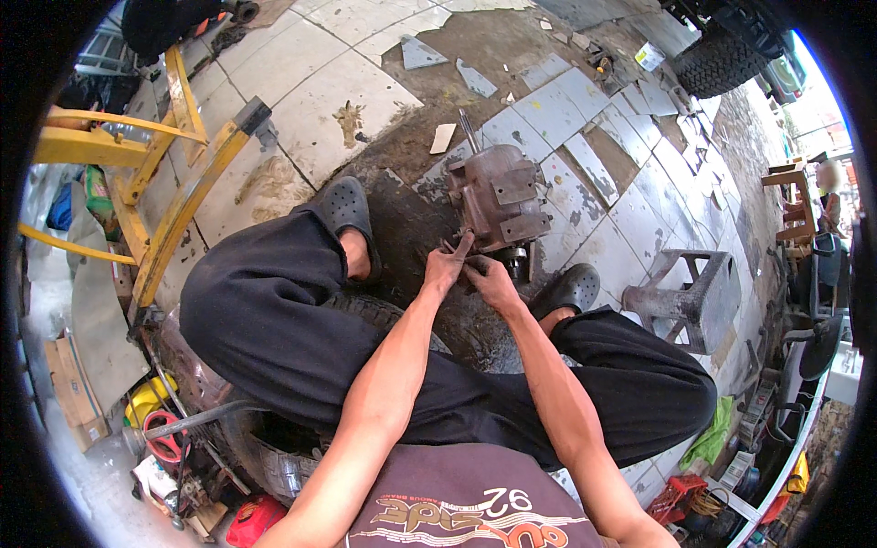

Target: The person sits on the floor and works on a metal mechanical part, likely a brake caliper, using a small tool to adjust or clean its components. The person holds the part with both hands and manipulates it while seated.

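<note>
Head view: brown-grey metal housing [502,196] on the dark, dirty patch of floor [384,205], just beyond both hands and between the person's feet, a thin shaft [469,132] sticking out at its far end; inside of the housing not visible. Left hand [444,267] at the near left corner of the housing, one finger stretched along the metal, others bent; cannot tell if they pinch anything. Right hand [491,281] just beside it on the right, at the near edge, fingers bent and close together; tips hidden, so cannot tell what they grip. Dark clogs on both feet, left clog [345,208] left of the housing, right clog [574,287] to its near right. Containers: mostly at the sides, well apart from the hands. Near left, a red container [255,521], contents not visible; a bit farther, a yellow container [151,399], inside also hidden. Brown cardboard [78,388] at far left edge, cannot tell if box or flat piece. Green bag [100,199] behind the yellow frame [174,237], contents hidden. Near right, red box-like item [674,498] with cables [708,502] beside it, too small to tell what is in it; green cloth or bag [713,435] just beyond. Grey stool [713,301] right of the right clog.
</note>
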`<state>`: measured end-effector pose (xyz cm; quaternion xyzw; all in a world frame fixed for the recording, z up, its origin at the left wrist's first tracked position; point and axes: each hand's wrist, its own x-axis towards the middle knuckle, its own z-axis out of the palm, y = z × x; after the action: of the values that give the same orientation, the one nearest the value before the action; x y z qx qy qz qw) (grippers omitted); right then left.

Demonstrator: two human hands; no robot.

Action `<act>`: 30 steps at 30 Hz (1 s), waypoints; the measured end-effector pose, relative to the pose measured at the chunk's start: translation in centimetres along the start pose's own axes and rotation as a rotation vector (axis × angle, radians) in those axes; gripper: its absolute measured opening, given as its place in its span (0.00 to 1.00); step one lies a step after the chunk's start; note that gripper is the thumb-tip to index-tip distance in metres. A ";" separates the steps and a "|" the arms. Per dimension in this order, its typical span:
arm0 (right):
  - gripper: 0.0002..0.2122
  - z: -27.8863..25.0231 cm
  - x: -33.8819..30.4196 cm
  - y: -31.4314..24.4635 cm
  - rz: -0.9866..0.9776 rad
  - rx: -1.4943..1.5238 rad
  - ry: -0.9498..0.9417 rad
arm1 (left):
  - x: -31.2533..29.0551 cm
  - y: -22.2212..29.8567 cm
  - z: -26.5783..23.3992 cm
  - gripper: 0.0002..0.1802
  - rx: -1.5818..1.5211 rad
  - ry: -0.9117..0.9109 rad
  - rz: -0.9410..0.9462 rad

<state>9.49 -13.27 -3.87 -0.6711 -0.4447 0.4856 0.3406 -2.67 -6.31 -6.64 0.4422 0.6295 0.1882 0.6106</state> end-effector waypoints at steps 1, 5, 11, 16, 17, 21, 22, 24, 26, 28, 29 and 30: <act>0.15 0.0 0.0 -0.1 0.012 0.009 -0.018 | 0.1 0.1 -0.1 0.42 0.011 0.004 -0.012; 0.16 -0.8 0.7 1.0 0.113 0.089 -0.010 | -0.7 1.1 0.2 0.39 -0.179 0.025 -0.029; 0.14 -1.6 0.9 0.8 0.227 0.027 0.104 | 0.1 -0.9 -0.1 0.27 -0.481 -0.114 -0.044; 0.13 -2.1 0.8 1.0 0.182 -0.071 0.169 | 0.2 -0.8 0.0 0.20 -0.465 -0.159 -0.017; 0.13 -2.0 0.6 0.5 0.133 -0.105 0.186 | 0.1 -0.6 0.0 0.20 -0.444 -0.135 -0.003; 0.13 -1.3 0.1 -1.0 0.040 -0.278 0.251 | -0.7 0.2 -0.1 0.20 -0.382 -0.090 0.004; 0.13 -1.4 0.0 -1.2 0.046 -0.279 0.219 | -0.8 0.3 -0.2 0.20 -0.379 -0.092 0.000; 0.13 -1.5 0.0 -1.4 0.050 -0.280 0.149 | -0.8 0.3 -0.5 0.20 -0.374 -0.088 -0.004; 0.13 -1.7 0.3 -1.0 0.086 -0.200 0.138 | -0.8 0.2 -0.5 0.20 -0.428 -0.139 -0.006; 0.14 -1.9 0.6 -0.1 0.148 -0.039 0.126 | -0.7 0.2 -0.5 0.19 -0.483 -0.205 -0.018; 0.14 -2.1 0.8 0.8 0.193 0.083 0.122 | -0.7 0.5 -0.4 0.18 -0.509 -0.250 -0.031; 0.14 -2.2 1.0 1.6 0.237 0.205 0.117 | -0.7 0.6 -0.4 0.17 -0.537 -0.293 -0.043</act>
<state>12.18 -13.00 -4.93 -0.7077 -0.2902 0.5252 0.3729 -2.92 -6.45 -5.71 0.2741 0.4715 0.2692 0.7938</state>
